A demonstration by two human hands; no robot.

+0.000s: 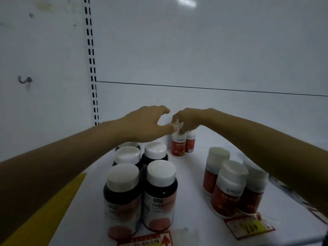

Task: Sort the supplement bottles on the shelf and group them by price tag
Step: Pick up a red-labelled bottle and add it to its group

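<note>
Two small red-labelled white bottles stand at the back of the white shelf [195, 178]. My right hand [188, 119] grips the cap of the front one [178, 146]; the other [190, 142] stands just behind it to the right. My left hand [149, 123] hovers beside that cap with fingers apart, its thumb tip touching or nearly touching it. Several dark bottles with white caps [159, 194] are grouped at front left. Three red-labelled white bottles [229, 189] are grouped at front right, partly hidden by my right forearm.
A red and yellow price tag [248, 227] lies at the shelf's front edge before the right group; another red tag [150, 240] lies before the dark bottles. A slotted upright [92, 68] runs up the back left. A yellow strip [46, 213] borders the shelf's left side.
</note>
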